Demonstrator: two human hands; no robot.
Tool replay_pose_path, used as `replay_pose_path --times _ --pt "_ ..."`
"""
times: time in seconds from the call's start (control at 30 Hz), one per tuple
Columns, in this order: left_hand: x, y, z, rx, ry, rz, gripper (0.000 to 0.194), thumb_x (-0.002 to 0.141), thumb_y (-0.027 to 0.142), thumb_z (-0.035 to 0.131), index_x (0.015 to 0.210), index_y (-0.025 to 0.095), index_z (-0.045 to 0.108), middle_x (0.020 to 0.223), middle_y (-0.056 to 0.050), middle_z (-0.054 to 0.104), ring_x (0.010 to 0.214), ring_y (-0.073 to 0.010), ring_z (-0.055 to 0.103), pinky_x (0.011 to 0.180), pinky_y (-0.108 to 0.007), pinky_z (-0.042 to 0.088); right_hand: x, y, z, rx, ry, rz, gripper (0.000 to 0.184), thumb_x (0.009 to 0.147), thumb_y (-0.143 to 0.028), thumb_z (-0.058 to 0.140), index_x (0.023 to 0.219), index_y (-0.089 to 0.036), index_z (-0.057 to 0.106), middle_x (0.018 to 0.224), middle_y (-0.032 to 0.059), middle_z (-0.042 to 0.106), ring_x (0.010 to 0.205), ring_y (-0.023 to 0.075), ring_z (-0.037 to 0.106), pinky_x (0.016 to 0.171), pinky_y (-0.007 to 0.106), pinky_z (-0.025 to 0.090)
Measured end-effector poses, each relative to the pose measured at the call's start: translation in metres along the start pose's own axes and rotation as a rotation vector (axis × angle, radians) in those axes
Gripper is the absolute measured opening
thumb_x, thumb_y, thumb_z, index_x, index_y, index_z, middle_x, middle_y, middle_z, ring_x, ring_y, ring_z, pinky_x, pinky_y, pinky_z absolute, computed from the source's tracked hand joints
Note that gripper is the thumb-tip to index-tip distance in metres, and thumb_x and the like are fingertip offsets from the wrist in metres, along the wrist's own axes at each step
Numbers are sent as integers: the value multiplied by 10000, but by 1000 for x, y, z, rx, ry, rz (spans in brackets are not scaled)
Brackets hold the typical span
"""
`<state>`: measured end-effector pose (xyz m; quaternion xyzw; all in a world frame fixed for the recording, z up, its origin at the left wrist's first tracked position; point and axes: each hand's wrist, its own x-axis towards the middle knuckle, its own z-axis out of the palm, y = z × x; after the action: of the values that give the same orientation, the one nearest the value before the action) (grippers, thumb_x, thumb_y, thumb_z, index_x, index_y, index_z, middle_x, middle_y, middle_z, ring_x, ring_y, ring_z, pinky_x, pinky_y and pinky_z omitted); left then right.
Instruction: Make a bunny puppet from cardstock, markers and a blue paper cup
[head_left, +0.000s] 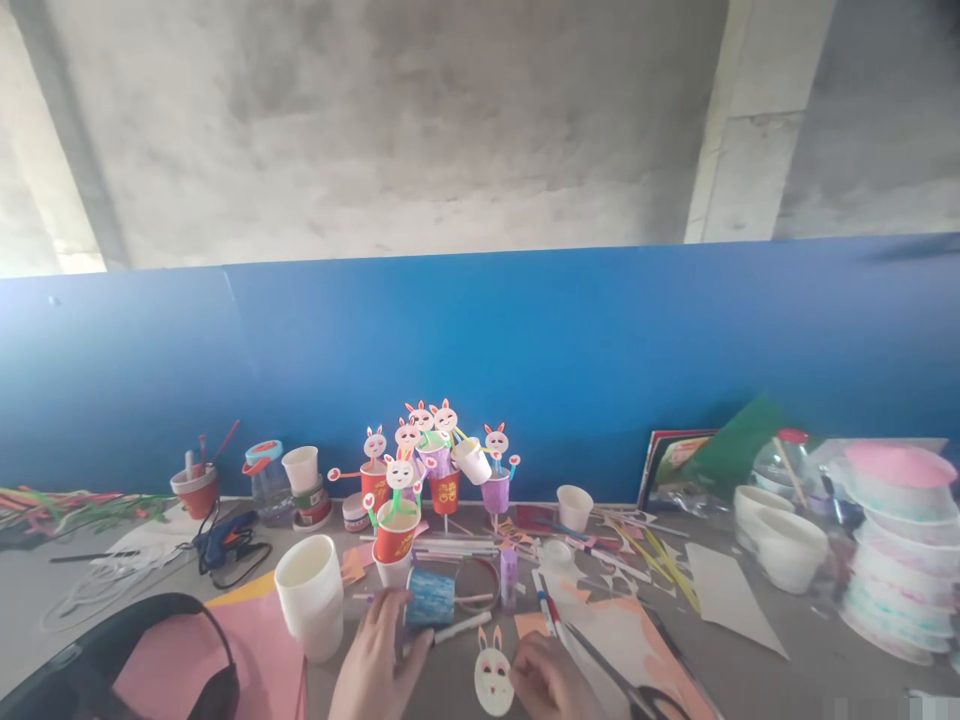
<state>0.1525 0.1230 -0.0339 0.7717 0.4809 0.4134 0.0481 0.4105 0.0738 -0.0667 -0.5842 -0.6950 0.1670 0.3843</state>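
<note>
Blue cup at the left hand, white rabbit face at the right

At the near left lies pink paper [262, 650], with a blue glue gun [223, 540] farther back. Next comes a white cup [310, 597], upright on the grey table.

Just right of it, the left hand [382, 645] meets a blue cup [432, 598] that lies on its side. The fingers overlap the cup's left end and the thumb is spread below them; I cannot tell whether they grip it or only steady it. Behind, toward the far side, stands a group of cup figures [395, 540] with at least 6 rabbit heads showing. A white marker [463, 628] lies just on the near side of the blue cup, and a purple glue stick [509, 580] is upright to its right.

In the near middle is the rabbit face [493, 682], pale side up, ears pointing away. The right hand [551, 675] is beside it, fingers curled narrow at its right edge; whether they pinch the paper is not clear. At the near right are black-handled scissors [654, 700].

The step in hand looks like handling 2 pieces together, cup and face. Any next move would call for a light fingertip hold on the thin face and a steady left hand, since a lying cup could roll.
</note>
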Motion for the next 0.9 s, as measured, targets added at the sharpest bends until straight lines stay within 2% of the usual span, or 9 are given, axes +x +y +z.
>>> replay_pose_path --times 0.07,0.17,0.33,0.43,0.53,0.6,0.7,0.9 --pt "10 -3 -9 83 -34 -70 312 876 330 544 1142 169 571 1106 -163 714 1015 -312 697 845 -444 579 -2 3 2 -83 40 -100 234 889 -243 511 655 -232 502 719 -2 604 680 175 586 640 233 453" --pt "18 -4 -9 114 -89 -155 369 881 355 473 1178 149 545 1120 -181 715 1019 -322 694 858 -463 562 -4 9 7 -180 77 -187 219 883 -181 524 670 -235 527 722 -4 612 693 178 601 637 239 463" --pt "23 -1 5 15 -199 -330 375 903 375 386 1210 179 472 1161 -159 700 1036 -285 684 836 -400 541 -5 23 14 -318 54 -193 201 843 -139 549 679 -251 579 738 -4 636 724 206 622 643 277 466" --pt "25 0 12 -29 -220 -392 359 895 369 371 1187 184 468 1167 -165 697 1050 -293 677 836 -400 527 -4 30 16 -343 40 -195 178 773 -104 613 669 -247 594 755 -12 655 741 201 625 666 271 453" --pt "25 -2 16 -67 -206 -396 369 891 376 369 1189 182 469 1147 -157 701 1023 -286 682 846 -396 521 -1 34 19 -383 28 -186 180 702 -64 660 659 -230 606 764 -8 667 752 197 621 671 268 425" --pt "25 -4 17 -100 -197 -397 367 887 395 385 1178 193 482 1059 -123 717 910 -263 700 804 -372 533 -1 34 20 -423 8 -166 183 670 -52 680 647 -217 606 758 -2 667 756 202 618 663 269 408" --pt "22 -4 15 -184 -143 -375 363 881 425 418 1153 207 520 923 -73 718 782 -233 698 754 -343 547 -2 26 18 -438 -3 -145 176 694 -52 673 663 -211 603 766 1 662 772 201 613 671 265 398" --pt "15 4 7 -479 -6 -367 433 829 546 576 1053 177 611 904 -93 750 826 -261 723 748 -364 587 -3 0 1 -432 -54 -127 177 740 -33 614 721 -208 602 806 20 671 791 212 621 696 272 419"
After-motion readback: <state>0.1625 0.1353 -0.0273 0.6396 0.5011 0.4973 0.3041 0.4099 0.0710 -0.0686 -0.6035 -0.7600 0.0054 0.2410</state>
